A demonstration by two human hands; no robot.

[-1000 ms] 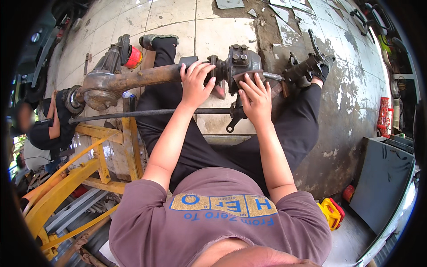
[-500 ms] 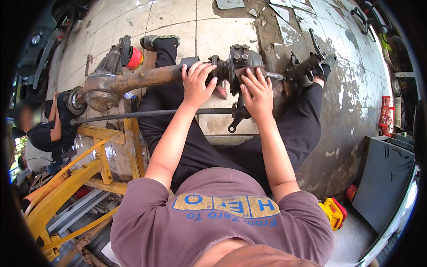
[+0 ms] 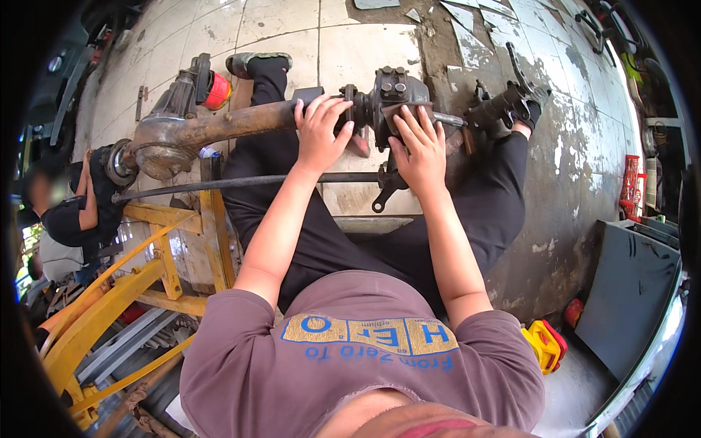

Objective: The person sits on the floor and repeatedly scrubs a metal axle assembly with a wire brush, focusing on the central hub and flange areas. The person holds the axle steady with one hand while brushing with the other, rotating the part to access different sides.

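A rusty vehicle axle [image 3: 234, 128] lies crosswise over the floor in front of me, between my spread legs. My left hand [image 3: 321, 137] rests on the right part of its tube, beside a dark flange [image 3: 352, 102]; the fingers are stretched out and the thumb stands apart. On the near face of the dark, bolted hub housing [image 3: 398, 95] lies my right hand [image 3: 420, 150], with fingers spread. Neither hand grips anything. A splined shaft end [image 3: 449, 119] sticks out on the housing's right. Nearer to me runs a long thin steering rod [image 3: 285, 179], ending at a dark arm with an eye.
A yellow metal frame [image 3: 164, 274] stands at left, where another person [image 3: 69, 212] sits by the axle's far end. A red can [image 3: 217, 91] sits behind the axle. At right are a dark metal part [image 3: 496, 109], a grey cabinet [image 3: 628, 292] and a yellow-red object [image 3: 544, 347].
The view has shifted slightly, so the axle appears a little further left and higher. Both hands stay on the assembly, with the right fingers a bit more spread.
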